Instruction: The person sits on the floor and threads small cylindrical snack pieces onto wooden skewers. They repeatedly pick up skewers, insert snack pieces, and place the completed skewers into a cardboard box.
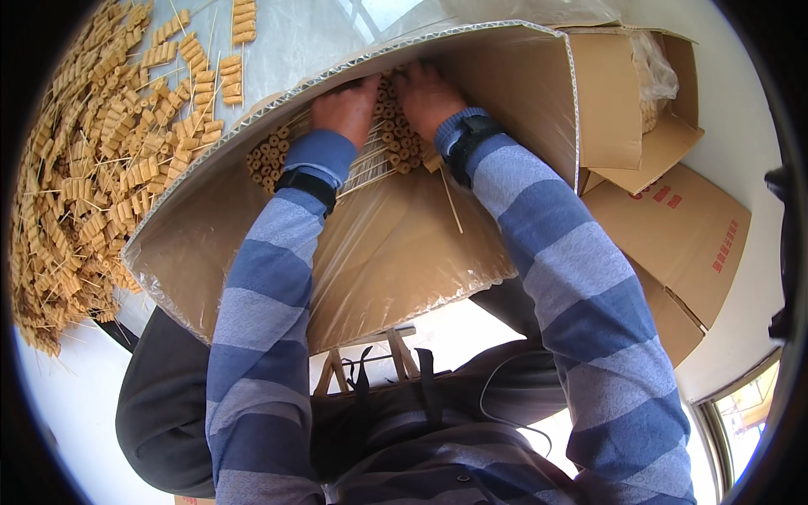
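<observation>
Both of my hands reach deep into a plastic-lined cardboard box (pixel 404 244) tilted toward me. My left hand (pixel 343 109) is bent at the far inner wall, closed against the left side of a bunch of skewered rolls (pixel 387 109). From the right, my right hand (pixel 425 97) curls its fingers over the same bunch; its fingertips are partly hidden. The rolls are brown, hollow and tube-shaped, threaded on thin sticks. More skewered rolls (pixel 268 158) lie inside, left of my left wrist. Bare stick ends point toward me between my forearms, and one stick (pixel 451 202) lies apart.
A large heap of skewered rolls (pixel 109 168) covers the left side of the pale table (pixel 290 42). An open carton (pixel 602 101) with clear plastic inside stands at the right, above another carton (pixel 673 244). A wooden stand (pixel 404 352) shows below the box, between my legs.
</observation>
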A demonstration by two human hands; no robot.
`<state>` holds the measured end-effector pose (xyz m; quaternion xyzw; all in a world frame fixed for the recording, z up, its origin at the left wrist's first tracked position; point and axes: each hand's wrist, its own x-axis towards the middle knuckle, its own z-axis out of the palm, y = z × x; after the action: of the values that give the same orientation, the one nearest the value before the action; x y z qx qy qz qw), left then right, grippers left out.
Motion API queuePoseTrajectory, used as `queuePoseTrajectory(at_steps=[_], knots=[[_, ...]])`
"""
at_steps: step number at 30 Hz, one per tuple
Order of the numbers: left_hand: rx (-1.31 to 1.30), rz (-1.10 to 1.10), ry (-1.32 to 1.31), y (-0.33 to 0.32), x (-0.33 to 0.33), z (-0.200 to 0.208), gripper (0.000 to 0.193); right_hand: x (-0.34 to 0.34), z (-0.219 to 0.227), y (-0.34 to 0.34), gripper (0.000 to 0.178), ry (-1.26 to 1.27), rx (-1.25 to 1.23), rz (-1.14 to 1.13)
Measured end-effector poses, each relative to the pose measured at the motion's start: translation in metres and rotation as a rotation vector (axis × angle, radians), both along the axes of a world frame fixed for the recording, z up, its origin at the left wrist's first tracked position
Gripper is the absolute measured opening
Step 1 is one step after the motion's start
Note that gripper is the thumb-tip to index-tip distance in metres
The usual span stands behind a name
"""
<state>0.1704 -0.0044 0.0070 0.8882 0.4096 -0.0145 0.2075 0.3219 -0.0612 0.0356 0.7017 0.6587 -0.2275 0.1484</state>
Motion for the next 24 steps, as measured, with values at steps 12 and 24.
queuePoseTrajectory(at_steps=[12,24], knots=[[-0.309,0.162,0.167,-0.016,-0.023,0.012,0.037,0.012,-0.003,-0.002,0.048,0.147,0.025,-0.059],[-0.583,0.188,0.251,-0.012,0.006,0.01,0.047,0.019,-0.006,-0.005,0.05,0.011,0.045,0.053]])
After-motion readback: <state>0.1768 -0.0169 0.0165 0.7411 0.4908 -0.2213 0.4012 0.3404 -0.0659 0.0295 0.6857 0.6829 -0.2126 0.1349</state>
